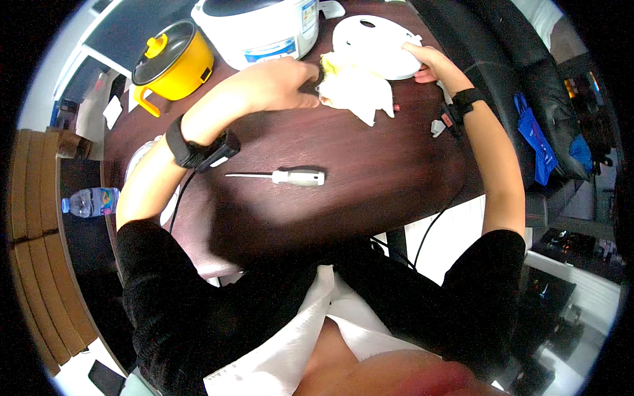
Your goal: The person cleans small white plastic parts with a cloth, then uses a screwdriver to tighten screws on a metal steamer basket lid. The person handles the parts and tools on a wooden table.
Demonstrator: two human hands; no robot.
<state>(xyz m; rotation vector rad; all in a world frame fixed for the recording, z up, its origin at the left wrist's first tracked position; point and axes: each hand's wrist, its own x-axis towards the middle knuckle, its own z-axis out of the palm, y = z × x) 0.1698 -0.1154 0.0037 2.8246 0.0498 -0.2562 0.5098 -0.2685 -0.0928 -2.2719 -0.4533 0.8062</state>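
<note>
My right hand (430,63) grips the right rim of a round white plastic cover (376,43), thumb on top and other fingers at the edge. The cover has a small dark opening near its far side. Just left of a crumpled white and yellow cloth (360,96), my left hand (281,82) is bent with its thumb and forefinger apart. Whether its fingertips touch the cloth I cannot tell. The cloth lies against the cover's near edge. Closer to me, a screwdriver (297,177) with a pale handle lies flat, its shaft pointing left.
A white rice cooker body (261,33) stands behind my left hand. Left of it is a yellow pot (175,59) with a lid and handle. A plastic bottle (92,202) is beyond the left table edge. A black cable (432,228) hangs over the front edge of the dark table (370,158).
</note>
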